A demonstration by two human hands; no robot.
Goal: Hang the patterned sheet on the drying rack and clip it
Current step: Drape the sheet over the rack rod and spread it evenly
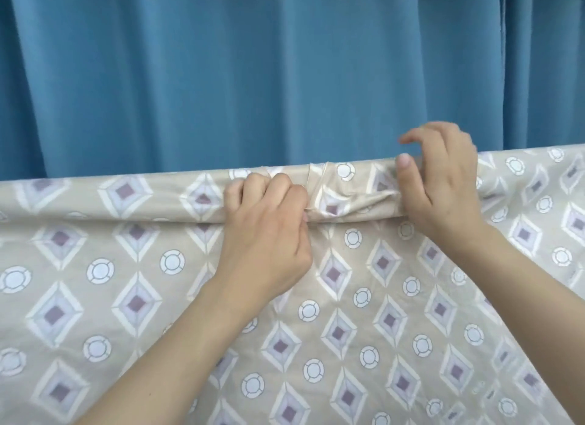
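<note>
The patterned sheet [133, 298], beige with diamonds and white circles, hangs over a horizontal bar that it hides completely. Its top fold runs across the whole view, and a bunched wrinkle [345, 200] sits between my hands. My left hand [269, 231] has its fingers curled and pinches the fabric at the left end of the wrinkle. My right hand [443, 187] rests on the top fold to the right, with the thumb pressing the cloth and the fingers arched over the far side. No clip shows in view.
A blue pleated curtain [253, 70] fills the background right behind the rack. The sheet covers the entire lower half of the view and hides the rack's frame and the floor.
</note>
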